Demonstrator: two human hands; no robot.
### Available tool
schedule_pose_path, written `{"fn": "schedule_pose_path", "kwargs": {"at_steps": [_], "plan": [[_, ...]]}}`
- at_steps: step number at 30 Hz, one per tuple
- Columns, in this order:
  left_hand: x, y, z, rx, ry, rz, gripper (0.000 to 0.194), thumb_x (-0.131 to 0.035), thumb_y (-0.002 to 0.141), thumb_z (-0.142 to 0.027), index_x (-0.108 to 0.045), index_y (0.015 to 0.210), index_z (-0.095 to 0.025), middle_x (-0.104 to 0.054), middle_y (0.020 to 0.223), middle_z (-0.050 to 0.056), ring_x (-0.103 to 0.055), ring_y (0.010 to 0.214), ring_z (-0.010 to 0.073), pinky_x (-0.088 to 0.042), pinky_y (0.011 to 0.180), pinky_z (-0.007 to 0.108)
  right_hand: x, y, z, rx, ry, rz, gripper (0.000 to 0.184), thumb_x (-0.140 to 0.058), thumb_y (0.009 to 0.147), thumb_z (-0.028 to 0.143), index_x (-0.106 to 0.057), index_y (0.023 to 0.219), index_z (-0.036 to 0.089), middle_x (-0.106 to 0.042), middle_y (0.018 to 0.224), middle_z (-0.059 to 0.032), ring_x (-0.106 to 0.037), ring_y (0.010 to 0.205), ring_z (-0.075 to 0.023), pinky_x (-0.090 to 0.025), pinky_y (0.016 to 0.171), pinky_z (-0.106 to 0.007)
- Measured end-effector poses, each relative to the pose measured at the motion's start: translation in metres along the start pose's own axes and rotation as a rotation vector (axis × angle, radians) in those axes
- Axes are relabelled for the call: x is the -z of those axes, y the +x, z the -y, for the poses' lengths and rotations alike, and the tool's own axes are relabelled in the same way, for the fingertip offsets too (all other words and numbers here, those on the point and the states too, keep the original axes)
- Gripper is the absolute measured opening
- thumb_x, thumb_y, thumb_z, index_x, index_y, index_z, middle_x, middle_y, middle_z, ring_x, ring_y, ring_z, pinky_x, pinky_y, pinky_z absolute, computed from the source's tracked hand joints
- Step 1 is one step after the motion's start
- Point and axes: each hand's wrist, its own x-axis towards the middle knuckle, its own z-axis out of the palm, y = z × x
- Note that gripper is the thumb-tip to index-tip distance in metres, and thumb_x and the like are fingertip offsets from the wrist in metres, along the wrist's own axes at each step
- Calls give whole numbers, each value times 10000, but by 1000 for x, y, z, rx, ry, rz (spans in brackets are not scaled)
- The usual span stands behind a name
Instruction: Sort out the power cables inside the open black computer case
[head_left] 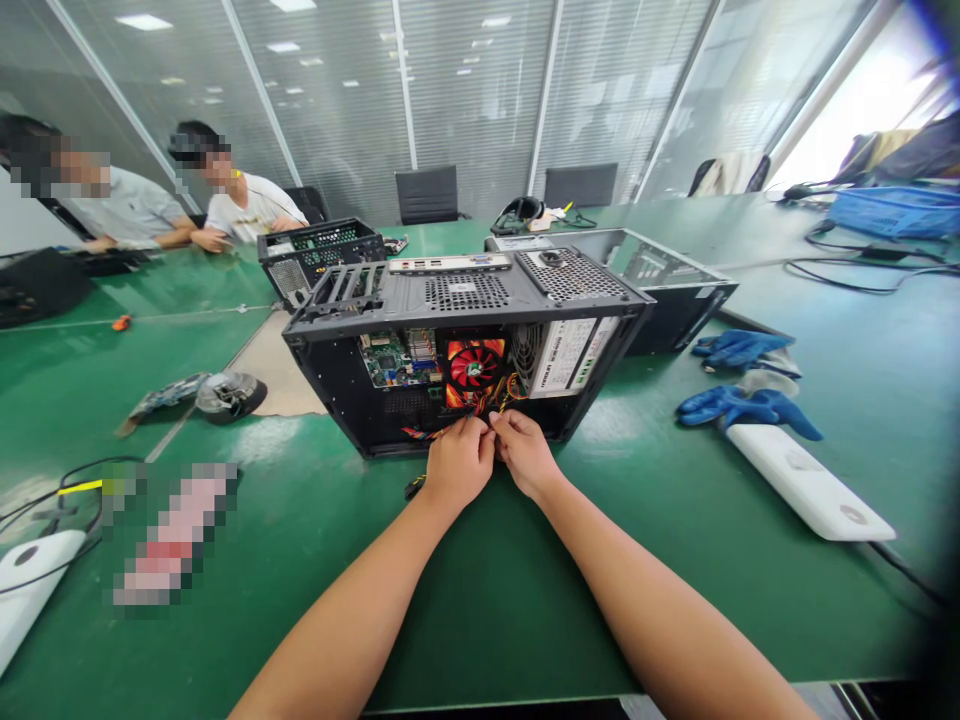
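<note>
An open black computer case [330, 360] stands on the table before me. Inside it are a green motherboard [384, 362], a red fan [474, 368] and a power supply [571, 358] with a white label. Coloured cables [513, 388] run down from beside the fan to the lower edge of the opening. There my left hand [462, 458] is closed, fingers curled on the cables. My right hand [525, 450] pinches the same bundle close beside it, thumb and forefinger together. The fingers cover the gripped ends. A black connector [413, 487] lies left of my left wrist.
Behind are a second case [322, 250] and a large metal case [667, 285]. Blue gloves [750, 408] and a white power bank-like device [810, 480] lie right. A cap [231, 396] and a blurred pink item [180, 535] lie left. Two people [247, 205] sit across the table.
</note>
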Motion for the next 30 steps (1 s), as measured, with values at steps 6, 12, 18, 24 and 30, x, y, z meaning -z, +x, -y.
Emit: {"fn": "schedule_pose_path", "kwargs": {"at_steps": [6, 12, 18, 24, 30], "plan": [[-2, 0, 0, 27, 23, 21, 156, -458, 941, -284, -589, 926, -200, -668, 859, 49, -636, 805, 180, -480, 747, 281, -1, -1, 2, -11, -10, 4, 444, -738, 687, 517, -431, 593, 211, -344, 408, 95, -258, 355, -50, -174, 371, -221], [-1, 0, -2, 41, 73, 29, 195, -422, 961, -280, -593, 919, -197, -674, 874, 54, -640, 822, 186, -474, 752, 286, -1, -2, 2, -13, -18, 6, 432, -724, 707, 509, -432, 601, 209, -353, 415, 93, -268, 353, -49, -177, 362, -218], [0, 1, -1, 45, 92, 35, 193, -424, 962, -282, -595, 926, -200, -678, 888, 50, -643, 832, 194, -479, 745, 288, -1, -2, 0, 5, -53, 14, 410, -706, 730, 501, -452, 607, 204, -368, 433, 85, -303, 362, -54, -204, 366, -217], [0, 2, -2, 60, 105, 69, 203, -423, 964, -290, -607, 954, -205, -685, 922, 50, -647, 853, 192, -484, 751, 282, -2, -2, 1, 8, -55, 14, 410, -702, 733, 492, -442, 603, 204, -367, 436, 86, -294, 358, -50, -203, 359, -215], [0, 3, -2, 47, 107, 72, 211, -407, 969, -279, -605, 962, -206, -682, 932, 56, -643, 863, 194, -485, 750, 284, -1, -1, -1, 16, -54, 9, 419, -709, 730, 492, -431, 596, 209, -366, 426, 86, -301, 351, -54, -202, 356, -218]]}}
